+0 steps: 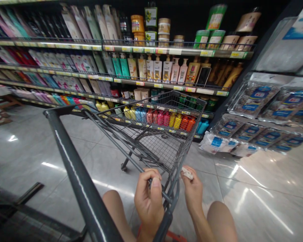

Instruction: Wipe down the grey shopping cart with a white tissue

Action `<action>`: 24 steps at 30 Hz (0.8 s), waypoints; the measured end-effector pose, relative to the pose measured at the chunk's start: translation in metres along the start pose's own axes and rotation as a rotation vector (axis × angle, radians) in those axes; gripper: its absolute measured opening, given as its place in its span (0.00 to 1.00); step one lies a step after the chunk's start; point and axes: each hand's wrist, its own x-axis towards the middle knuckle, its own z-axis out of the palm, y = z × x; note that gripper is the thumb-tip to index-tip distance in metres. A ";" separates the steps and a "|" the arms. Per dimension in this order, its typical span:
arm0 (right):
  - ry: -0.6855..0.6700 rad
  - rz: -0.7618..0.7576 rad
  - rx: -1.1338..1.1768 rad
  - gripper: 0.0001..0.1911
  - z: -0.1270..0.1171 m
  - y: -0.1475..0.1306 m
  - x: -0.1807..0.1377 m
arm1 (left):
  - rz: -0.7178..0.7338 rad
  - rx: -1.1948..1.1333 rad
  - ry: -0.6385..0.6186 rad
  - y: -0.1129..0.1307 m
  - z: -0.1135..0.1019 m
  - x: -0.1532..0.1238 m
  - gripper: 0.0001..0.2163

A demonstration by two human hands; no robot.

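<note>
A dark grey shopping cart (75, 171) stands before me, its wire basket pointing toward the shelves and its thick handle bar running down the left side of the view. My left hand (148, 198) is closed, fingers curled around a thin metal rail near the basket's rear corner. On the outer side of the basket, my right hand (193, 190) pinches a small crumpled white cloth or wipe (187, 173) close to the cart frame. Parts of the right fingers are hidden behind the cloth and the cart's side. The basket's wire floor is visible.
Store shelves (83, 72) hold rows of bottles and jars across the back. Plastic-wrapped packs (257, 97) hang on a dark rack at the right. Glossy grey tiles (78, 144) form the floor. A dark metal frame (27, 198) lies at lower left. My knees flank the hands.
</note>
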 end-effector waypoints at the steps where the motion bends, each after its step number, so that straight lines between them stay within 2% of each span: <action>1: 0.045 0.032 -0.003 0.12 0.003 0.002 0.003 | 0.006 0.008 -0.005 0.000 0.000 -0.001 0.07; 3: 0.083 0.074 -0.002 0.14 0.008 0.001 0.007 | 0.018 0.025 -0.007 -0.001 0.000 -0.002 0.07; 7: 0.015 0.057 0.005 0.14 0.012 -0.018 0.005 | 0.018 0.017 0.001 -0.002 0.001 -0.002 0.08; 13: -0.121 0.121 -0.040 0.16 -0.001 -0.062 -0.028 | 0.017 -0.004 -0.001 0.000 0.001 -0.001 0.07; 17: -0.119 -0.019 -0.032 0.11 -0.009 -0.091 -0.050 | 0.008 -0.007 -0.003 0.003 0.001 -0.001 0.07; 21: -0.234 -0.145 0.024 0.11 -0.016 -0.113 -0.059 | -0.016 0.003 -0.008 0.006 0.000 0.000 0.07; 24: -0.279 -0.258 0.028 0.12 -0.016 -0.118 -0.055 | -0.025 0.025 -0.018 0.007 -0.002 0.001 0.08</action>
